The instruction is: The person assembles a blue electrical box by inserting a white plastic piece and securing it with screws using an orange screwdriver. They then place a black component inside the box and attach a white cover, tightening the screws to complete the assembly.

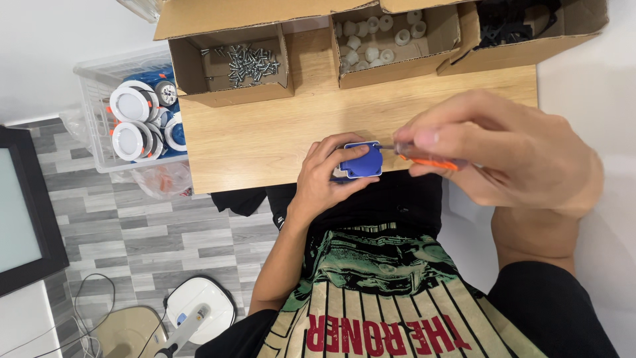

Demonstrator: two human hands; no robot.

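Head view, at the near edge of the wooden table [265,132]: with left hand [318,182] clamped round the blue plastic part [363,161] and right hand [510,156] gripping the orange-handled screwdriver [427,159], best to keep the tip square, press lightly, turn slowly.

Three boxes stand along the table's [265,139] far edge: screws [250,63] in the left box, caps [377,40] in the middle one (a bin [93,113] sits left of the table).
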